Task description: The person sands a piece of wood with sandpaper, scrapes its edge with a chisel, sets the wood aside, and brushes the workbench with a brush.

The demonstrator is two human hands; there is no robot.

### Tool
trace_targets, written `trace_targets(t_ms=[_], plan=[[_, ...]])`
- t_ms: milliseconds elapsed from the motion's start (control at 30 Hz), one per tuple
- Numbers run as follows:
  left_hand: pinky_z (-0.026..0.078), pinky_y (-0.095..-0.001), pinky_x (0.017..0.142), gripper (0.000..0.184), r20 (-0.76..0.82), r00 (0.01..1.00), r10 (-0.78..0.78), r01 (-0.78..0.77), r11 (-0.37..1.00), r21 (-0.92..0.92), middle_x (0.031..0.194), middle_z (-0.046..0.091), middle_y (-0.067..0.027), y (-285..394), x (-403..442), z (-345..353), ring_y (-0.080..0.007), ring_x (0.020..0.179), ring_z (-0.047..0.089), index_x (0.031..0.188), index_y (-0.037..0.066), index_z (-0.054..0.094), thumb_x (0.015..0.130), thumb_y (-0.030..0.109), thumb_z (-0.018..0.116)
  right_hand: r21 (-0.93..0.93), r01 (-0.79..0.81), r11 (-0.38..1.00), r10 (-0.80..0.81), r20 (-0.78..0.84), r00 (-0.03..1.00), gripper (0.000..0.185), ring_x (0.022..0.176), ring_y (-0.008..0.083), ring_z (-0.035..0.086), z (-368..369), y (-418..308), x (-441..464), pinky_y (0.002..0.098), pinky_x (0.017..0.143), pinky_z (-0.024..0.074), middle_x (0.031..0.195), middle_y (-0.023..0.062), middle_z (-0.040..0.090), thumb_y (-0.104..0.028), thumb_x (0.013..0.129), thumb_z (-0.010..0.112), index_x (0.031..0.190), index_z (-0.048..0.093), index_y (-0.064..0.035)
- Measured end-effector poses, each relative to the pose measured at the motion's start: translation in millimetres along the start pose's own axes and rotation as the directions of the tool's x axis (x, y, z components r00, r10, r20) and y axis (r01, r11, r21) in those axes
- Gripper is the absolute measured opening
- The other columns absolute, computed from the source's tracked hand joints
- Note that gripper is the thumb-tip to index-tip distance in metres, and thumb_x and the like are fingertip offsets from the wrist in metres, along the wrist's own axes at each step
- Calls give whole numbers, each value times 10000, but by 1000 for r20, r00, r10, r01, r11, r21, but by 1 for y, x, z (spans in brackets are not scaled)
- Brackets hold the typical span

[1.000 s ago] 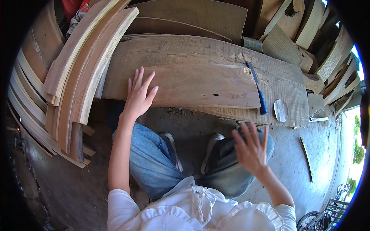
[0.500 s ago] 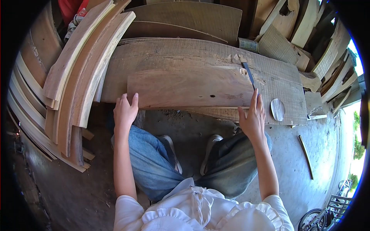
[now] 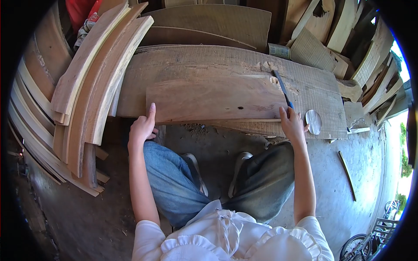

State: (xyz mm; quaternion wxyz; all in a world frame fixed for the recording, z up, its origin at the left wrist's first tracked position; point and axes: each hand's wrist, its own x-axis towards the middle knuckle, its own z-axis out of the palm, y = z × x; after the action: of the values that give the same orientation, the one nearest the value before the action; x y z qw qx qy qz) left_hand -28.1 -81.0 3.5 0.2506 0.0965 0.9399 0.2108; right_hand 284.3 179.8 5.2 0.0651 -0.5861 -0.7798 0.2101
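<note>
A smooth brown board (image 3: 213,98) with a small dark knot lies on a larger rough plank (image 3: 174,58). My left hand (image 3: 143,127) grips the board's near left corner, thumb on top and fingers below the edge. At the near right corner, my right hand (image 3: 294,125) is bent round the chisel's blue handle and the board's end; exactly what its fingers hold is partly hidden. The chisel's dark blade (image 3: 280,83) points away, beside the board's right end. A pale oval disc (image 3: 313,122) lies just right of my right hand.
Long curved-looking planks (image 3: 98,82) are stacked at the left. Wood offcuts (image 3: 315,50) lean at the back right, near a can (image 3: 279,51). Below are my knees and the concrete floor (image 3: 326,182), with a thin dark strip (image 3: 347,175). A bicycle (image 3: 357,248) stands at lower right.
My left hand has come down from the board's top to its near left corner and closed on it. My right hand has moved up from above my knee to the board's right end.
</note>
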Motion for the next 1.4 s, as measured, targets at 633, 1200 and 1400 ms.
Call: trace_targets(t_ms=[633, 1200, 1400], plan=[[369, -229, 352, 620, -254, 878, 406, -472, 649, -597, 392, 398, -12, -35, -11, -17, -142, 345, 510, 444, 83, 417, 888, 515, 444, 804, 407, 434, 105, -493, 863, 352, 694, 47, 505, -22, -6, 1, 196, 653, 398, 738, -10, 608, -304, 885, 601, 894, 694, 35], [360, -396, 908, 415, -757, 609, 236, -582, 782, -225, 994, 552, -164, 27, 54, -12, -285, 952, 516, 1061, 6, 466, 862, 357, 563, 798, 443, 409, -77, -454, 888, 421, 946, 155, 486, -2, -54, 105, 277, 892, 356, 984, 66, 559, -365, 894, 533, 1132, 523, -18], [274, -458, 1032, 330, -821, 24, 570, -800, 504, 326, 1223, 452, -156, 51, 29, -14, -329, 1213, 378, 1140, 30, 499, 840, 137, 585, 732, 527, 431, -107, -538, 836, 456, 909, 158, 479, 9, -61, 101, 289, 857, 368, 936, 76, 555, -451, 947, 423, 1037, 533, -17]])
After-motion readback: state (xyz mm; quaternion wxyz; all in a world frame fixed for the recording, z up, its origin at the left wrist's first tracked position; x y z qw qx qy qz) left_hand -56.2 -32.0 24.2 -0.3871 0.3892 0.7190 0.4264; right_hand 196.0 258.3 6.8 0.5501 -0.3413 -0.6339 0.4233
